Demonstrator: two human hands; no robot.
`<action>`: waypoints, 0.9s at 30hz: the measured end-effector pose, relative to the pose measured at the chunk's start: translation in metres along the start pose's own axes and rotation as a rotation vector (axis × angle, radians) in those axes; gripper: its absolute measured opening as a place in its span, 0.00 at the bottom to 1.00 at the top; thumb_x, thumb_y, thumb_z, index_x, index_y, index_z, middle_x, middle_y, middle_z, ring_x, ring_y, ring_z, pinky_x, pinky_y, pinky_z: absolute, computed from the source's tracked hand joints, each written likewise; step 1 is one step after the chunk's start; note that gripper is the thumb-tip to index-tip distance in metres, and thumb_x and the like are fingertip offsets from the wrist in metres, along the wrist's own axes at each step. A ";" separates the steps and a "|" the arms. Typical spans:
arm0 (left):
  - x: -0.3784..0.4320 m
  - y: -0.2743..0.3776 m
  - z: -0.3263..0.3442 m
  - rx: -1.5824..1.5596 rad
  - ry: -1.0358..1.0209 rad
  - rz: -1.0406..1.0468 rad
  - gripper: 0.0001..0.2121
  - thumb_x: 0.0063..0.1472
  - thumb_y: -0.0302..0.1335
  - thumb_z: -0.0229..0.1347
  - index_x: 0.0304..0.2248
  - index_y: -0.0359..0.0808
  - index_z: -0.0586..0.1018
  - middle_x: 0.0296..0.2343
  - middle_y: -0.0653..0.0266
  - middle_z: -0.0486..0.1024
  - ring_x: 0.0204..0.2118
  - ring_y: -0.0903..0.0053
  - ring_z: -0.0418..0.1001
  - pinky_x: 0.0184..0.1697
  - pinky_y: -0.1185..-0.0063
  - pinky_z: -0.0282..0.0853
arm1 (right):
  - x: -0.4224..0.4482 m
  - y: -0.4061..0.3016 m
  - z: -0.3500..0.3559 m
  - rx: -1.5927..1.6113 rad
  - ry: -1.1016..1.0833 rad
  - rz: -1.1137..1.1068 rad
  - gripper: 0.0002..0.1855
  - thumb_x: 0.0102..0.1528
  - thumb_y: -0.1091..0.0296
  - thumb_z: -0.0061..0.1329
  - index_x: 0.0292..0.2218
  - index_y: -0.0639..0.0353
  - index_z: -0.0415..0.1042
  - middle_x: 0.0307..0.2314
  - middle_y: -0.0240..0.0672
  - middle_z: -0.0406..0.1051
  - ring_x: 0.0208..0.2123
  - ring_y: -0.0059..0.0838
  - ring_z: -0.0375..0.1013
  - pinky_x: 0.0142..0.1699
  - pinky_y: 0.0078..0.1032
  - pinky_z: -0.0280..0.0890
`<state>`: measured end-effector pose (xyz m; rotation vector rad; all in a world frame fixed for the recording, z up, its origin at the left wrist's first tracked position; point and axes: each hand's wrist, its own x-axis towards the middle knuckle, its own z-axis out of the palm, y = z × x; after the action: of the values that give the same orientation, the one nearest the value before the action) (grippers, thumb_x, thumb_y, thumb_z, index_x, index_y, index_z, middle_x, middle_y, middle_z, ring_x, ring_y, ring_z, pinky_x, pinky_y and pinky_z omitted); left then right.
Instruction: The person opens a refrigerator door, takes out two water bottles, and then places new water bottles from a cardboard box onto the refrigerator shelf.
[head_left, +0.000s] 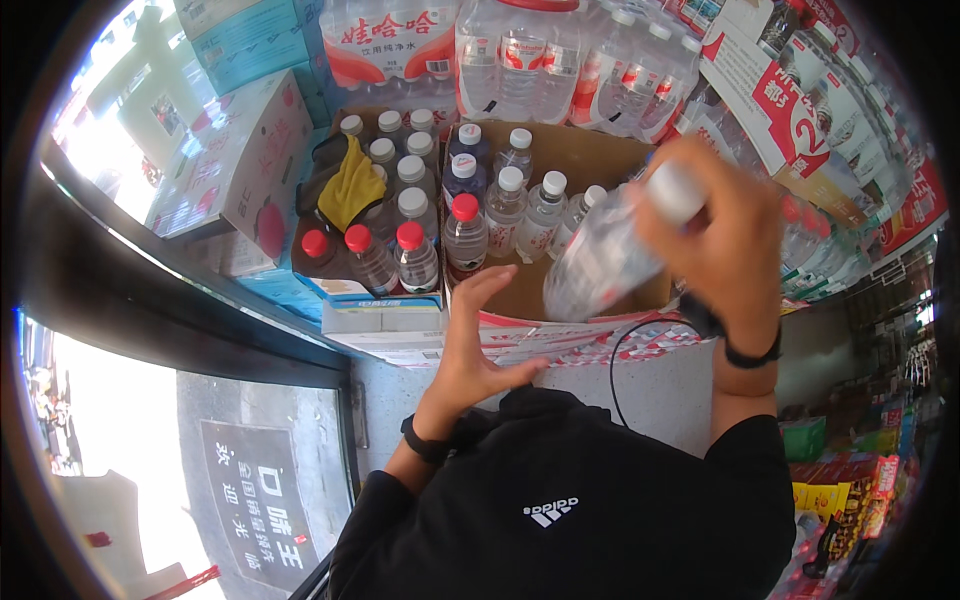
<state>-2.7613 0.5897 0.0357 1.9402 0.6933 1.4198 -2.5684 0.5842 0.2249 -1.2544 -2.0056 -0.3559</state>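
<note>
My right hand (712, 217) grips a clear plastic bottle (600, 259) by its upper part, just below the white cap. The bottle is tilted, its base low inside an open cardboard box (592, 150), and looks blurred. My left hand (476, 349) holds nothing; its thumb and fingers are spread near the box's front edge. Several white-capped bottles (506, 217) stand in this box, beside one red-capped bottle (465, 236). In the adjoining carton (375, 304) are more bottles with white and red caps. A yellow and grey cloth (349, 184) lies over some of them.
Shrink-wrapped water packs (517, 67) are stacked behind the boxes. Pink-printed cartons (232, 172) stand at left, beside a dark door frame (187, 330). A black cable (615, 367) hangs before the box. Packaged snacks (825, 499) sit at lower right.
</note>
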 end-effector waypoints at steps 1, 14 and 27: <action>0.003 0.003 0.003 -0.142 -0.051 0.058 0.41 0.38 0.30 0.69 0.52 0.34 0.61 0.50 0.52 0.62 0.54 0.59 0.59 0.56 0.68 0.55 | -0.011 -0.011 0.004 0.003 -0.146 -0.031 0.12 0.43 0.66 0.58 0.26 0.58 0.68 0.17 0.34 0.68 0.18 0.27 0.71 0.23 0.23 0.63; -0.068 -0.027 -0.015 -0.796 0.203 -0.382 0.34 0.40 0.30 0.65 0.47 0.27 0.63 0.35 0.55 0.72 0.37 0.70 0.74 0.42 0.74 0.70 | 0.061 0.056 0.114 -0.067 -0.374 0.061 0.16 0.54 0.51 0.48 0.30 0.57 0.70 0.19 0.37 0.72 0.21 0.36 0.72 0.26 0.29 0.63; -0.091 -0.019 -0.025 -0.952 0.688 -0.387 0.42 0.44 0.46 0.64 0.52 0.31 0.59 0.33 0.54 0.71 0.32 0.66 0.75 0.35 0.73 0.72 | 0.048 0.166 0.227 -0.116 -0.733 0.230 0.28 0.51 0.48 0.51 0.39 0.65 0.64 0.26 0.49 0.73 0.30 0.47 0.74 0.34 0.39 0.66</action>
<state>-2.8114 0.5407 -0.0299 0.5527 0.4847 1.7091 -2.5366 0.8261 0.0780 -1.8576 -2.4103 0.1312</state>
